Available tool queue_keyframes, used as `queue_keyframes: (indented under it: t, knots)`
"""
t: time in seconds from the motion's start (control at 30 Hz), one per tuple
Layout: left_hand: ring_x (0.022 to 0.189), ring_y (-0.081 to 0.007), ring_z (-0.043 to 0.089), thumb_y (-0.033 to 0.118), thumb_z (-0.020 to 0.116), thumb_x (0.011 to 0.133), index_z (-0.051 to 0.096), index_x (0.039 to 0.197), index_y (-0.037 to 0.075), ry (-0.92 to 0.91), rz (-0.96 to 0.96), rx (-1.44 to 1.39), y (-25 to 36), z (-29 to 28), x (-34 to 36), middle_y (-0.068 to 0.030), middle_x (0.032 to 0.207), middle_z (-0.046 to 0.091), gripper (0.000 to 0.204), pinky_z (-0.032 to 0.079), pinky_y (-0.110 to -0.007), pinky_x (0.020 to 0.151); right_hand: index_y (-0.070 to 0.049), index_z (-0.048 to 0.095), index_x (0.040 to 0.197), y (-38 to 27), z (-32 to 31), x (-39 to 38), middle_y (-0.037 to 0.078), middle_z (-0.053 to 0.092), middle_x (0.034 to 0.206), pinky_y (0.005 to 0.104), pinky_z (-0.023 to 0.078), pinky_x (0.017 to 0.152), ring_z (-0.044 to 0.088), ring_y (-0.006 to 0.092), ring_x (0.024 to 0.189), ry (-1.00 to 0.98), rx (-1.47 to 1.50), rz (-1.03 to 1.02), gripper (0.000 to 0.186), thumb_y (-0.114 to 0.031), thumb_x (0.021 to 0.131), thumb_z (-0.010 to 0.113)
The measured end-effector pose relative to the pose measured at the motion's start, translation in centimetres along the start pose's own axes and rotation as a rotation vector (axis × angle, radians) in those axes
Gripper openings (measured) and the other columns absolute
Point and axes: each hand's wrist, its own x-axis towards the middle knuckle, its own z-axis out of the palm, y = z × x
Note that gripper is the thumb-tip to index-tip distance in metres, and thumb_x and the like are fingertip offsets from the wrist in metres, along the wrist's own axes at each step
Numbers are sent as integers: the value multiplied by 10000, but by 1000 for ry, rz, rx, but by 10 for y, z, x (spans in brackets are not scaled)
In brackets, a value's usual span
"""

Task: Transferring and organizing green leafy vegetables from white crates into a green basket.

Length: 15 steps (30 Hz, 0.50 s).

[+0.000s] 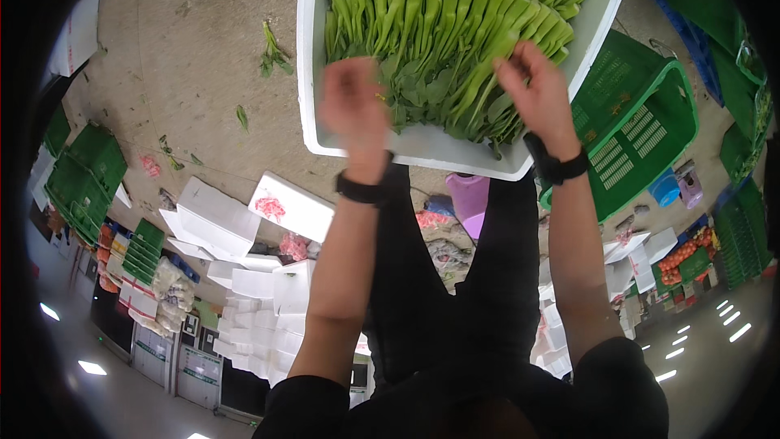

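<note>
Grip unclear on both: blurred left hand (353,104), curled right hand (538,91), at leafy green vegetable stalks (431,10) in a white foam box (451,146).

Box (309,73): white foam here, matt and smooth-looking along the rim
Stems (414,2): and look at these, smooth with a soft sheen
Leaves (426,88): duller, close to matt
Basket (684,106): green plastic, smooth, catching a little gloss
Floor (187,24): rough, matt, looks like concrete
Trousers (406,284): dark cloth, thoroughly matt
</note>
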Motion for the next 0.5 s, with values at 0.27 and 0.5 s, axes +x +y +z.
queue_keyframes:
  t: [0.27, 0.5]
  knots:
    - [892, -234, 654, 90, 649, 898, 588, 1222, 24, 115, 103, 832, -53, -84, -15, -143, 1065, 653, 336, 511, -331, 716, 4, 566, 1209, 22, 34, -41, 58, 621, 804, 263, 449, 568, 556, 115, 651, 514, -62, 107, 452, -230, 865, 741]
    - [1082, -434, 528, 64, 626, 856, 424, 1326, -62, 99, 190, 653, -60, -8, 5, -272, 1203, 557, 527, 421, -481, 947, -14, 586, 1190, 16, 85, -64, 52, 622, 819, 258, 447, 564, 552, 106, 658, 219, 96, 159, 351, -161, 890, 694]
